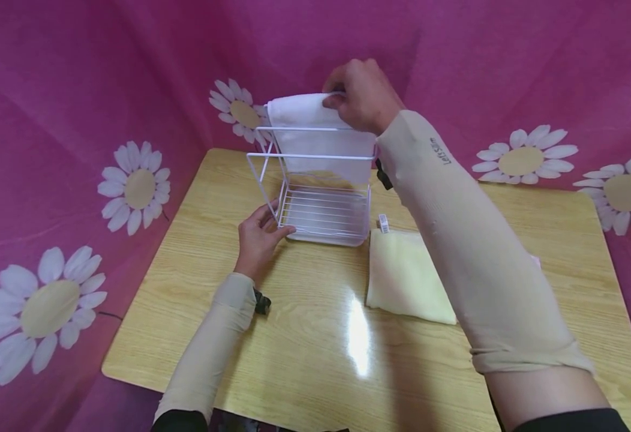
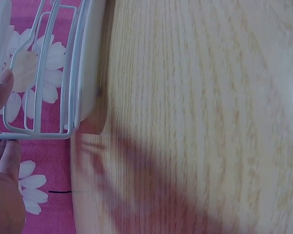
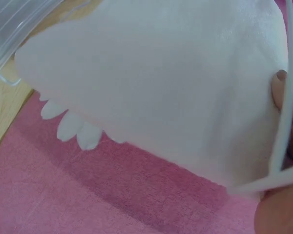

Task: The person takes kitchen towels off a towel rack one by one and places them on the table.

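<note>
A white wire rack [image 1: 315, 157] with a pale tray [image 1: 323, 240] at its base stands near the back of the table. Over its rear top bar hangs a white cloth [image 1: 296, 111], whose lower part drops behind the front bars. My right hand [image 1: 363, 96] pinches the cloth's upper right edge at that bar; the right wrist view shows the cloth [image 3: 156, 87] spread wide beside the fingers. Low on the rack's left side, my left hand [image 1: 258, 239] grips the frame, thumb in front. In the left wrist view the thumb [image 2: 1, 92] lies inside the wire frame [image 2: 38, 136].
A folded pale yellow cloth [image 1: 407, 273] with a white tag [image 1: 383, 223] lies right of the rack, partly under my right forearm in view. Behind the wooden table [image 1: 315, 336] hangs a pink flowered curtain [image 1: 456, 72].
</note>
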`<state>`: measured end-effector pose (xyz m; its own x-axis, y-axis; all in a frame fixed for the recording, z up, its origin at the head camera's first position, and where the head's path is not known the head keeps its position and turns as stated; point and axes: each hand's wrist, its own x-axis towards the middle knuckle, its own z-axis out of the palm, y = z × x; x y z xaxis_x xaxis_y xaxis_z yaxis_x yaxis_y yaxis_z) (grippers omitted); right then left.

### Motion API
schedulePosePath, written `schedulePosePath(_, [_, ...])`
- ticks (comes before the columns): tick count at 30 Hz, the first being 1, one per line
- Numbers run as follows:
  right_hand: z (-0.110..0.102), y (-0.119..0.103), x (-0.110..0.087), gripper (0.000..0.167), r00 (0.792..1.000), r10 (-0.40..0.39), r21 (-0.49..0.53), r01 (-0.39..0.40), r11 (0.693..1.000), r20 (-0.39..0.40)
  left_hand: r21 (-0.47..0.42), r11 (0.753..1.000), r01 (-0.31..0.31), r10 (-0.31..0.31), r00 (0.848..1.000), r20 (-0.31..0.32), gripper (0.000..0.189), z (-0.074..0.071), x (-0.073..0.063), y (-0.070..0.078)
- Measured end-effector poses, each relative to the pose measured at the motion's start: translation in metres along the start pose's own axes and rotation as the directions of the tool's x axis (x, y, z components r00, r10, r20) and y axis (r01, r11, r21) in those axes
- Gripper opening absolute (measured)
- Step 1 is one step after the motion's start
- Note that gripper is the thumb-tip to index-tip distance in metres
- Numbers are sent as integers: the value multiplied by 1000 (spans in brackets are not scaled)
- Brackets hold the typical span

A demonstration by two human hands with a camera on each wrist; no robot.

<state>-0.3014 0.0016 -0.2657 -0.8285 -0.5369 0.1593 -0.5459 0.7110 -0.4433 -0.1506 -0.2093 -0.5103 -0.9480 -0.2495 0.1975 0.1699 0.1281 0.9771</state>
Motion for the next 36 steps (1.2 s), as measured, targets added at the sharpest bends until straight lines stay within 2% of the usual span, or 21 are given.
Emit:
schedulePosePath(4, [-5,-2,1,21,999,-21,-3,21,1000,-50,7,1000,11,-11,1000,0,63,0,0,1])
schedulePosePath(11, [-15,-10,3,24,998,15,30,-13,999,-69,-2,999,41,-41,999,1,63,0,0,2])
schedulePosePath(18, [-30,-18,2,25,993,-5,10,7,1000,-120,-14,998,56,-56,998,9,65,-2,1,2])
schedulePosePath(28, [-50,-29,-3,32,986,64,45,-58,997,-152,-21,997,68,-68,998,8,65,-3,1,2])
schedulePosePath(36, [-71,-32,-12,34,977,113,145,-87,986,-181,-36,998,55,-55,998,4,64,-2,1,1])
